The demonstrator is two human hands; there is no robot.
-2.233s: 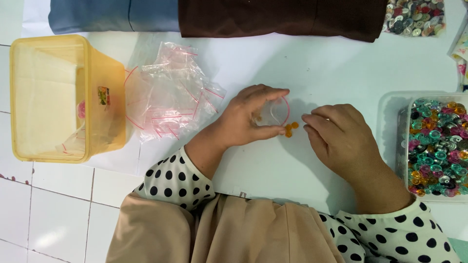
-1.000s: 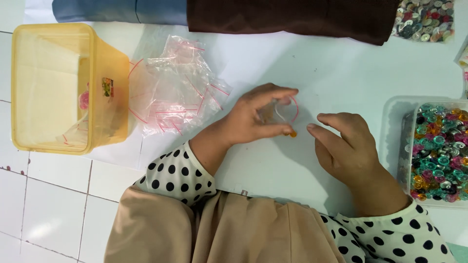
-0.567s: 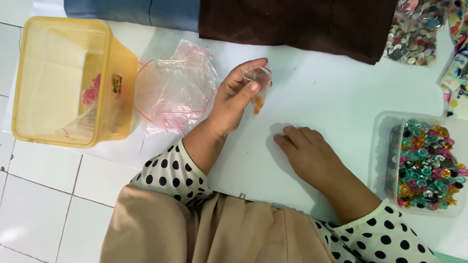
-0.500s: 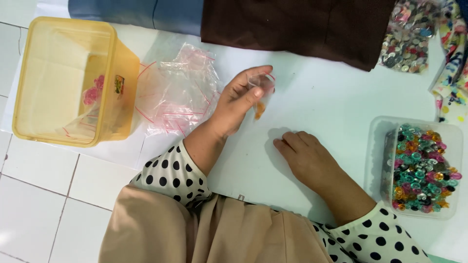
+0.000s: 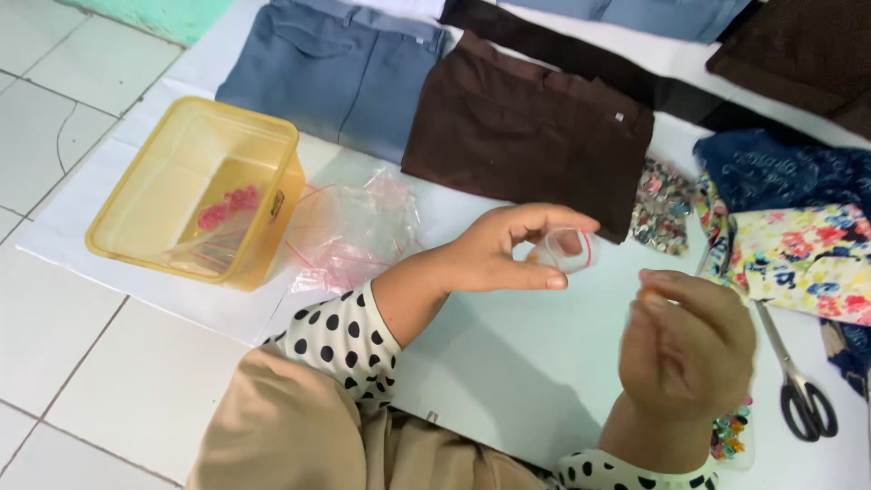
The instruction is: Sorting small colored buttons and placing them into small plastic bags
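Head view: left hand [image 5: 494,254] pinches a small clear zip bag [image 5: 566,249], red-edged mouth held open, above the white sheet [image 5: 508,363]. Right hand [image 5: 685,349] sits just beside it, fingertips closed, probably on a small orange bead [image 5: 650,295]; too blurred to confirm. Pile of clear bags [image 5: 354,231] lies between the left forearm and the yellow tub [image 5: 195,204]. Scissors [image 5: 798,381] lie right of the right hand.

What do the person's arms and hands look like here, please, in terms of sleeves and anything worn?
Both hands are bare: no gloves or rings are visible on the left hand or the right hand. Both arms wear white sleeves with black polka dots, ending in cuffs above the wrist.
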